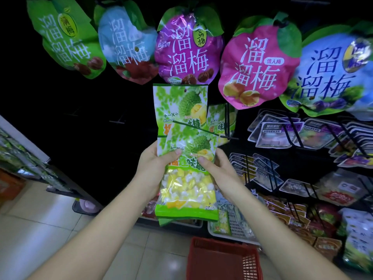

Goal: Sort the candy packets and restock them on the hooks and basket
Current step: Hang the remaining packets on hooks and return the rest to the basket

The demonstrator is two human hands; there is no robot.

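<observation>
Two green durian candy packets are held up in front of the display. The front packet [189,174] shows yellow and white candies through its window, and the rear packet [177,106] stands taller behind it. My left hand [155,164] grips their left edge with the thumb on the front packet. My right hand [218,168] pinches the front packet's right edge. A third durian packet [221,122] hangs on a black hook [228,136] just right of them. A red basket [222,259] sits on the floor below.
Large plum snack bags [189,47] hang in a row above. Hooks with flat packets [282,132] fill the right side. A white tray [234,221] holds loose packets at the bottom. A shelf [26,156] runs along the left, with tiled floor [40,223] below.
</observation>
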